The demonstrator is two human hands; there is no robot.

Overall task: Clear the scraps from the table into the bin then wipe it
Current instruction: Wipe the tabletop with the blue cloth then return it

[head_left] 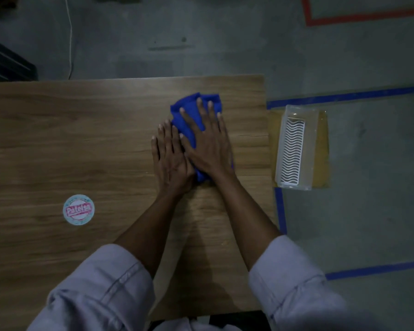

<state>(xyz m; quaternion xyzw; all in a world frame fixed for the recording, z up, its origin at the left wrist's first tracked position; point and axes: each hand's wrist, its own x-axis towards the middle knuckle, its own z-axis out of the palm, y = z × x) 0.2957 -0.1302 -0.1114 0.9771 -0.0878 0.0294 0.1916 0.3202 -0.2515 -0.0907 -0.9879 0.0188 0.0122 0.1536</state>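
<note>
Wood table [81, 130] w/ blue cloth [189, 111], round sticker [78, 209].

One piece of writing can be read: a round sticker [78, 209] lying flat on the wooden table [58, 139], toward its left side, carries the pink word "Patelsa" across its white middle, inside a pale blue ring. Any smaller print on the sticker is too blurred to read.

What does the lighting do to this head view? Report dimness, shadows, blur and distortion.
Head view: dim and underexposed overall, the floor murky. A soft shadow falls on the table below the forearms. The right hand pressing the blue cloth and the left hand stay fairly sharp; the sleeves look softer. Wide-angle bending curves the table's right edge; no strong glare. The sticker reads clearly.
</note>
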